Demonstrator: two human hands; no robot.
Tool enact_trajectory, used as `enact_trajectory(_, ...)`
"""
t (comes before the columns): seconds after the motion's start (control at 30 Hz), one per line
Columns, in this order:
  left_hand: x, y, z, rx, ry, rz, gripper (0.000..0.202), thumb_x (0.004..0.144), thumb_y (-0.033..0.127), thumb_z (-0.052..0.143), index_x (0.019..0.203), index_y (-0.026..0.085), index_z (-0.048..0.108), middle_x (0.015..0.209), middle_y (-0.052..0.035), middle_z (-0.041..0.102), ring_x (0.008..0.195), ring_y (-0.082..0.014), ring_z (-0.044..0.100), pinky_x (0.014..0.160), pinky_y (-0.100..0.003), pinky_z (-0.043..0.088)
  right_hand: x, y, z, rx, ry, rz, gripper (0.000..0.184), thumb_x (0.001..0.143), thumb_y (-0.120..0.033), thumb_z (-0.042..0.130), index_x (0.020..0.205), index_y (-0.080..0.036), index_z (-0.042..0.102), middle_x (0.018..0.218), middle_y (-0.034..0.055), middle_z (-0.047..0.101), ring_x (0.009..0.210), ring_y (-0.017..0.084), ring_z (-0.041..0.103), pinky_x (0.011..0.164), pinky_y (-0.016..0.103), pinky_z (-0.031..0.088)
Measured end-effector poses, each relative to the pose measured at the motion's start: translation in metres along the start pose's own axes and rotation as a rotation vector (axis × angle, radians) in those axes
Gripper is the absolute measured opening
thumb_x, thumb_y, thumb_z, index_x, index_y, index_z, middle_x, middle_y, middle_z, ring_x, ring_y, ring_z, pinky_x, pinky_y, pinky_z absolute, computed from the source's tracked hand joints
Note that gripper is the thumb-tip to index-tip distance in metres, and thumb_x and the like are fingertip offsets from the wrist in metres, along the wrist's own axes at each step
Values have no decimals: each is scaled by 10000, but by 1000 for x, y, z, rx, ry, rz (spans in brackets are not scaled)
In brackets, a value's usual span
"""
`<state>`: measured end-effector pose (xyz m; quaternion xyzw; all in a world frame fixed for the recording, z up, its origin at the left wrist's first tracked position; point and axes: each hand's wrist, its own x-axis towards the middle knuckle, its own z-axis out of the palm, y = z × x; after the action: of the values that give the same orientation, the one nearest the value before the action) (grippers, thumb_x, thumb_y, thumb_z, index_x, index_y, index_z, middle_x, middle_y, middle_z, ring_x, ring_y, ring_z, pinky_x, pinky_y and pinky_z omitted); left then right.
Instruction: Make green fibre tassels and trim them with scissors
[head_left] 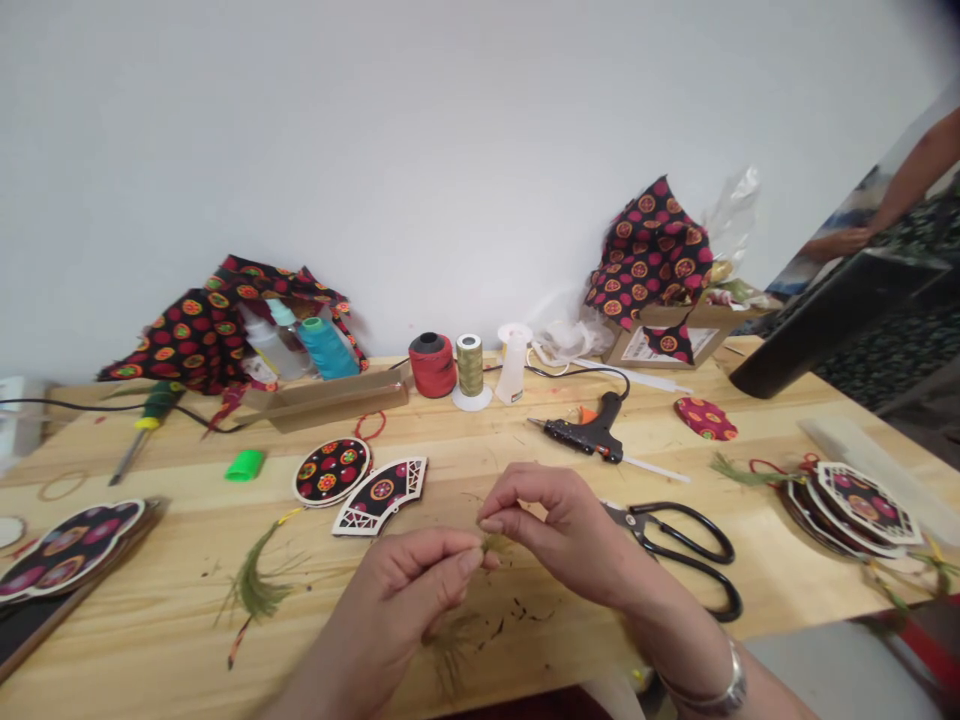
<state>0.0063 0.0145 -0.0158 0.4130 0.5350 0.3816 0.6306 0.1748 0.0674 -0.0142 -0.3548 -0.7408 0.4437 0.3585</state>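
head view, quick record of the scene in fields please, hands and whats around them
left hand: pinching small tuft of olive-green thread
right hand: pinching the same tuft
right of hands: black-handled scissors, blades hidden behind right hand
behind hands: black hot glue gun, fan-shaped wooden fabric-covered piece
left of hands: green thread tassel
surface: light wooden table
top right: another person's hand
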Motion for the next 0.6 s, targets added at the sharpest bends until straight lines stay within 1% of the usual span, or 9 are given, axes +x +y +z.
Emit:
enact_trajectory(0.13,2,0,-3,-16,46,55,219,744,373,653,691,173,722,500,59,373,484,-92,255,443,-224,189,-3,0,5,-10,14,9,124,806,-103,597,738,-170,675,699,-3,643,673,110,571,657,219,433)
enact_trajectory(0.23,3,1,-4,-33,62,86,212,757,368,647,693,176,710,508,62,371,489,-92,271,444,-214,218,-4,-1,8,-38,27,-6,137,814,-107,591,731,-179,673,691,-5,645,673,113,572,655,220,431)
enact_trajectory(0.4,4,4,-4,-26,120,115,210,762,353,645,664,172,689,505,66,368,483,-90,250,428,-208,217,-8,-4,11,-101,71,-67,125,833,-133,583,786,-198,678,725,5,649,713,130,574,669,240,439)
enact_trajectory(0.5,4,6,-5,-8,158,138,199,776,347,631,685,181,693,502,66,373,488,-92,257,429,-205,218,-10,-5,12,-163,86,-124,134,848,-142,563,834,-206,680,761,23,646,760,149,575,699,261,443)
enact_trajectory(0.6,4,5,-5,-14,158,142,194,782,342,628,691,182,692,515,63,390,494,-91,263,435,-205,220,-10,-4,13,-217,99,-158,140,856,-144,551,842,-203,677,766,31,640,773,157,571,721,276,441)
